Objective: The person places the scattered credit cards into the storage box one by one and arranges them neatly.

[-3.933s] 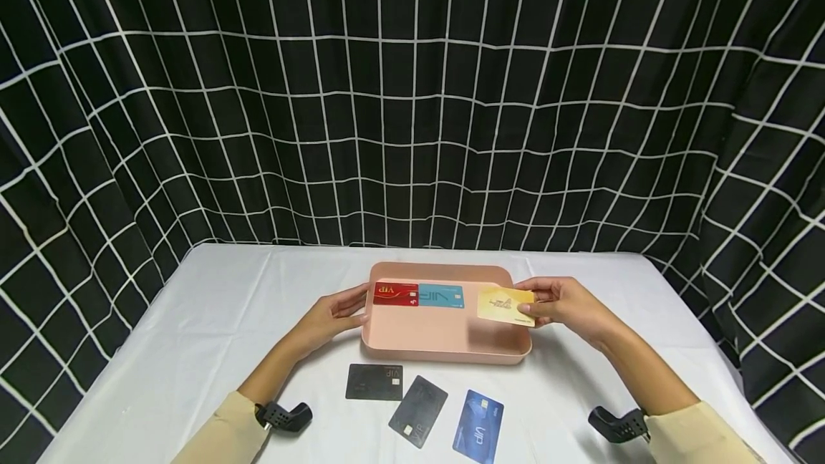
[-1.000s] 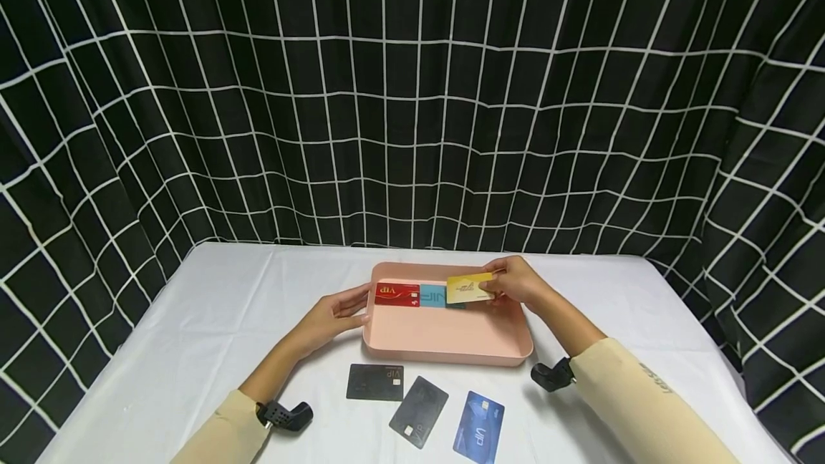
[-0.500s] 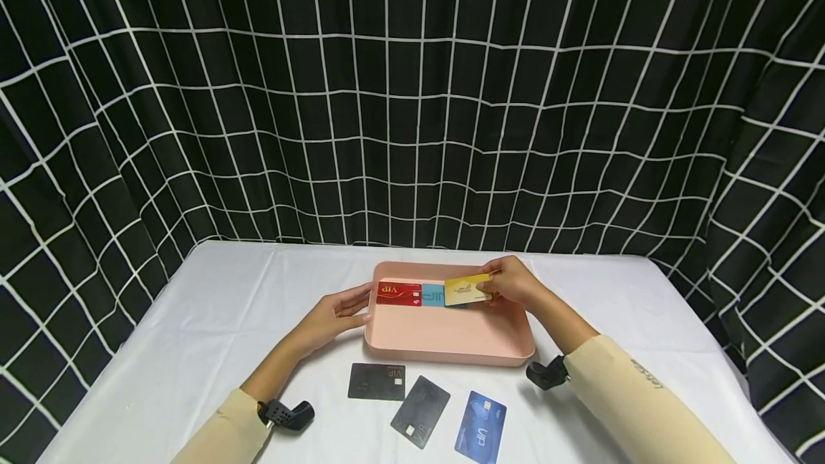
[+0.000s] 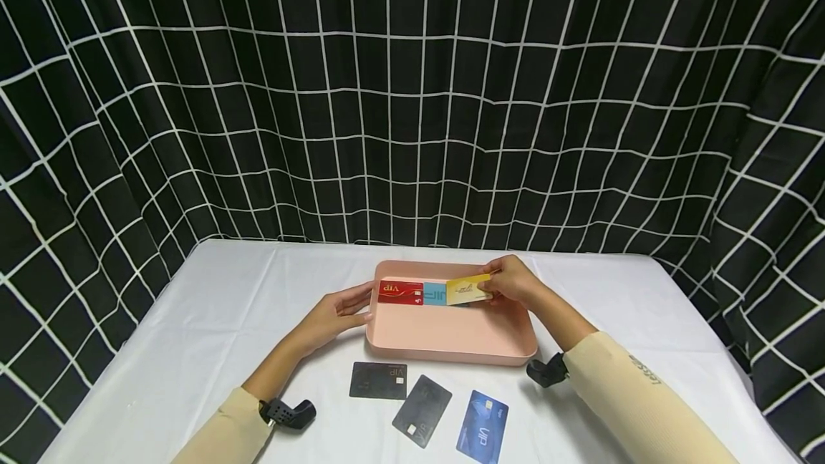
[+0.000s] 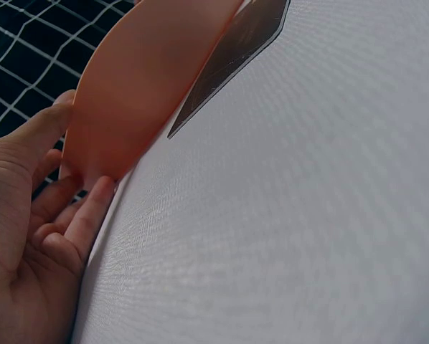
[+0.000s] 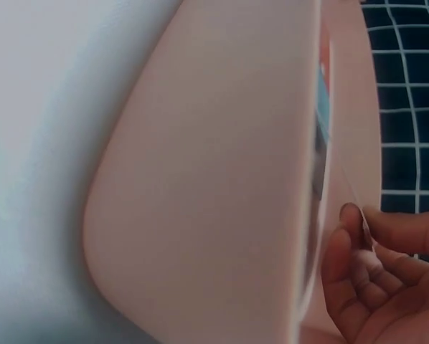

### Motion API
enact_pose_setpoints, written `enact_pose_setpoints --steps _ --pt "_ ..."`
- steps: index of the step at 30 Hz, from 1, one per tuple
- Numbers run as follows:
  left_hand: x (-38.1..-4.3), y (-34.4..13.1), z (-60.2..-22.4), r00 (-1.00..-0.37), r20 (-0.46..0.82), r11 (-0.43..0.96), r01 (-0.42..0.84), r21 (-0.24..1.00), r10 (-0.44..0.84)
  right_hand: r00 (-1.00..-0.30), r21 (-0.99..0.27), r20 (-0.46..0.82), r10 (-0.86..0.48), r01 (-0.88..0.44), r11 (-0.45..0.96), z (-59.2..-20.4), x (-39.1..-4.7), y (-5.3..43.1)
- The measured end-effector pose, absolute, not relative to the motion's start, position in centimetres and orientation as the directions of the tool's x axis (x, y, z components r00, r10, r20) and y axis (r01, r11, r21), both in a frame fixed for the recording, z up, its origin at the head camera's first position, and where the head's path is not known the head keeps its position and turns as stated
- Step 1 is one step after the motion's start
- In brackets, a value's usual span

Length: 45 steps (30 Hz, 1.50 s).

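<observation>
My right hand (image 4: 514, 281) reaches over the back right of a pink tray (image 4: 445, 335) and pinches a yellow card (image 4: 464, 290) by its right end. The yellow card overlaps the light blue card (image 4: 435, 293) in the head view. Seen edge-on in the right wrist view, it is a thin slanted line between thumb and finger. A red VIP card (image 4: 398, 292) lies left of the light blue one, along the tray's back. My left hand (image 4: 331, 317) holds the tray's left end, with digits at the rim and against the outer wall (image 5: 121, 122).
In front of the tray lie a black VIP card (image 4: 378, 381), a dark grey card (image 4: 422, 411) set aslant, and a dark blue VIP card (image 4: 483, 427). All rest on a white cloth-covered table (image 4: 206, 335). Black gridded curtains (image 4: 412, 92) enclose the back and sides.
Earlier, the right hand held the yellow card at the tray's right edge; it has since moved left, over the light blue card. In the last half second, the hands hardly move.
</observation>
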<state>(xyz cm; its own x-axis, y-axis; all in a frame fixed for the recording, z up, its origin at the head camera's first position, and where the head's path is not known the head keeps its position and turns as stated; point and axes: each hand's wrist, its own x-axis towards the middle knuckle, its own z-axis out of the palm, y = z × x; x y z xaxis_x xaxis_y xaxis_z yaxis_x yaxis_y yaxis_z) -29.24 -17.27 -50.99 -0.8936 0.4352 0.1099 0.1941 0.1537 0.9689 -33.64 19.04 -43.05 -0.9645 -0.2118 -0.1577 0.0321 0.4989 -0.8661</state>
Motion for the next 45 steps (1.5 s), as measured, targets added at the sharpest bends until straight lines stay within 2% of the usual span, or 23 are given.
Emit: enact_pose_setpoints --steps 15,23,45 --pt "-29.1 -17.2 -50.9 -0.892 0.111 0.154 0.196 0.968 0.438 -0.972 -0.796 -0.117 -0.206 -0.033 0.605 -42.9 -33.6 18.9" --pt "-29.0 -17.2 -50.8 -0.889 0.112 0.151 0.198 0.969 0.444 -0.981 -0.667 -0.064 -0.182 -0.094 0.74 -43.1 -33.5 18.6" --pt "-29.1 -17.3 -50.9 -0.886 0.119 0.126 0.195 0.973 0.447 -0.985 -0.391 0.013 -0.174 -0.165 0.905 -42.6 -32.8 17.8"
